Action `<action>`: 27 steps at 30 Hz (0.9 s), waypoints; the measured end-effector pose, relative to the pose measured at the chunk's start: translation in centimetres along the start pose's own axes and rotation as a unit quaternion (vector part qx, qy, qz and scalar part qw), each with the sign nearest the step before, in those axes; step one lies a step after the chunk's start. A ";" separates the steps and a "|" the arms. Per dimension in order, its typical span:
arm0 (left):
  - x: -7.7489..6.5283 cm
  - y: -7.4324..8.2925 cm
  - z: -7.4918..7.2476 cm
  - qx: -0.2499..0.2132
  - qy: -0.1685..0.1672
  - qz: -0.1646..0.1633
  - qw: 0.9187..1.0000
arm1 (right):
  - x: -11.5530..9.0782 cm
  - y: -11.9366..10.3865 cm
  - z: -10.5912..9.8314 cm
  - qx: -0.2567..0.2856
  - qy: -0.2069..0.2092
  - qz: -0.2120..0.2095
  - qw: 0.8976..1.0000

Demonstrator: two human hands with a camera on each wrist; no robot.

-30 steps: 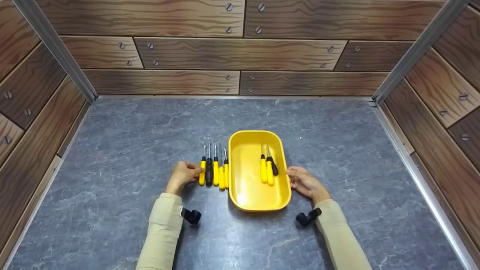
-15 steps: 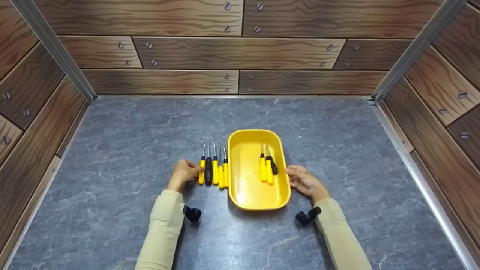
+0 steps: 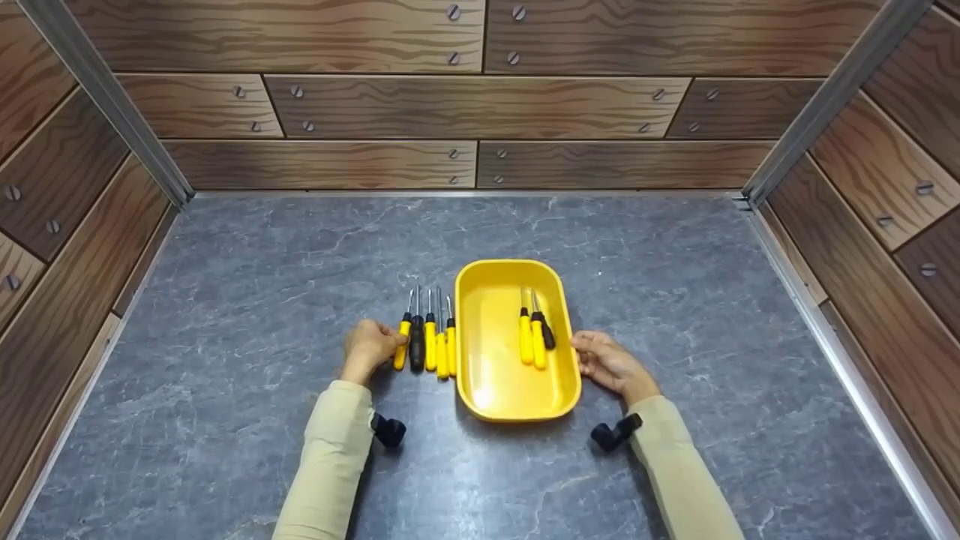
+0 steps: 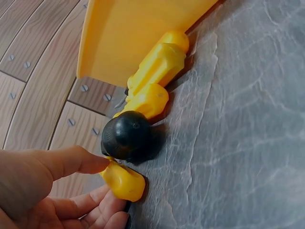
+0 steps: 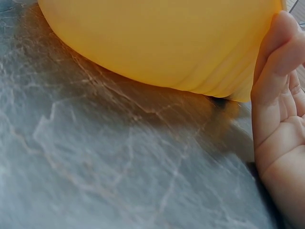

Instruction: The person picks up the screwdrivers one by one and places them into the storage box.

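In the head view, my left hand (image 3: 370, 348) pinches the leftmost yellow screwdriver (image 3: 403, 343) by its handle, thumb on one side and fingers on the other. A black-handled screwdriver (image 3: 417, 345) lies right beside it. Several more with yellow handles (image 4: 153, 98) follow in the row, up to the wall of the yellow tray (image 3: 491, 401). Inside that tray lie two yellow screwdrivers (image 3: 526, 341) and a smaller black-handled one (image 3: 549, 335). My right hand (image 3: 609, 364) rests its fingertips on the tray's right side, just at the rim.
The grey marbled tabletop (image 3: 270, 300) surrounds the tray and the row of tools. Wood-patterned panels (image 3: 480, 109) close off the back and both sides, with metal strips along the edges. A black wrist camera (image 3: 388, 431) sticks out from the left sleeve.
The leftmost yellow screwdriver has tilted, its handle end shifting left while its tip swings toward the black one. My left wrist has turned slightly. The right hand and the tray stay in place.
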State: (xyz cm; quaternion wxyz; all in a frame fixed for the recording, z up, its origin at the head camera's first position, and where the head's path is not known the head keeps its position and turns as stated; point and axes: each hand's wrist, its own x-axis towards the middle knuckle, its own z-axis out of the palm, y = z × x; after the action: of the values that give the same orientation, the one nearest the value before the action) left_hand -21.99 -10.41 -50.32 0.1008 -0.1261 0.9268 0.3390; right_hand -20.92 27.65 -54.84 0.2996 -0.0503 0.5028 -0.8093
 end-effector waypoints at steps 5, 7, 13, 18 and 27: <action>-0.2 0.2 0.2 0.016 0.001 -0.011 1.000 | 0.2 0.3 -0.2 -0.010 -0.002 -0.005 1.000; -0.2 0.3 0.2 0.018 0.004 -0.013 1.000 | 0.2 0.3 -0.3 -0.010 -0.001 -0.004 1.000; -0.1 0.2 0.2 0.021 0.014 -0.001 1.000 | 0.1 0.2 -0.2 -0.006 -0.001 -0.002 1.000; -0.2 0.1 0.1 0.014 0.018 0.008 1.000 | 0.1 0.1 -0.2 -0.006 0.007 0.002 1.000; -0.1 0.1 0.0 0.013 0.017 0.008 1.000 | 0.0 0.1 -0.1 -0.004 0.009 0.004 1.000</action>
State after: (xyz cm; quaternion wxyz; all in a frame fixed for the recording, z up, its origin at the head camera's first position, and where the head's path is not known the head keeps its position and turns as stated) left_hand -21.93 -10.33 -50.24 0.0840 -0.1235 0.9335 0.3259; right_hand -20.95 27.69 -54.98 0.2983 -0.0420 0.5087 -0.8066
